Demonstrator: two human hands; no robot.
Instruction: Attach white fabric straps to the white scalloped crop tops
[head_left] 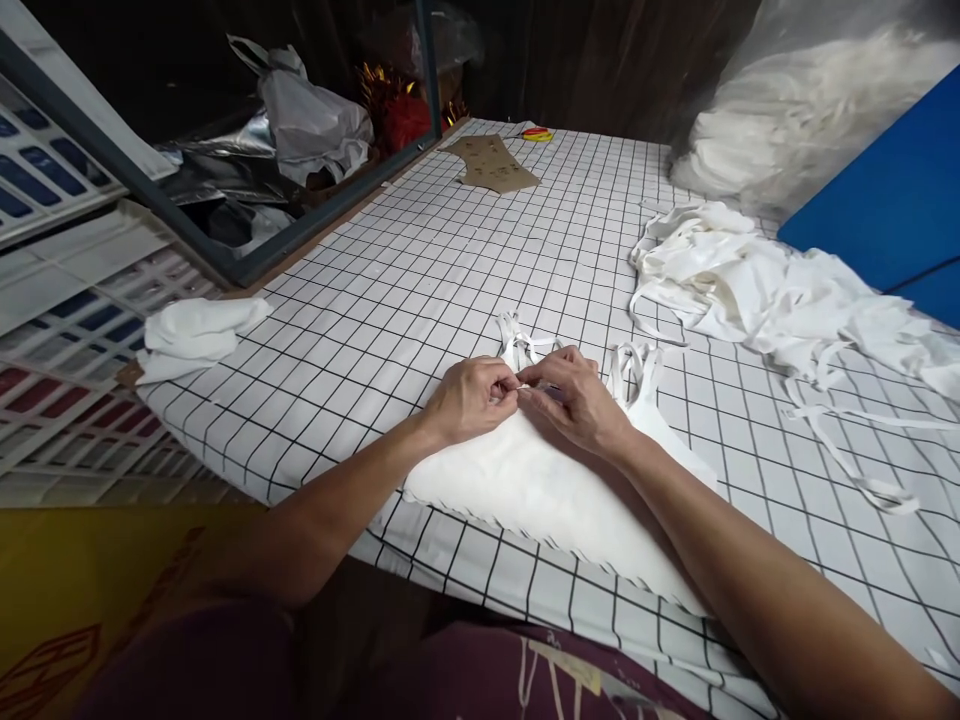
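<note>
Left hand [471,398]: from where I watch, it is curled, thumb and fingertips pinched on the top edge of the white garment [555,480], meeting the other hand at the middle. I take the pinch as a way to keep the thin fabric from sliding on the smooth cloth.

Right hand [576,398]: fingers bent and closed on the same edge, at 3 o'clock of the left hand and touching it. Both grips sit where the straps join, so the seam stays taut between them.

White garment: flat on the grid tablecloth [420,270], near the front edge of the table, scalloped hem toward me, straps [634,365] fanned out at 12 to 1 o'clock of the hands. Lying flat, it gives both hands a steady base.

Pile of white pieces [757,285]: at 2 o'clock, well apart, loose ties trailing toward the near edge; within reach, I judge.

Folded white cloth [195,335]: at 9 o'clock, on the table's left edge, apart from the work.

Cardboard pattern [491,162]: at 12 o'clock, far back, with a red and yellow tape roll [538,134] just behind it.

Blue board [892,200]: at 2 o'clock, behind the pile.
</note>
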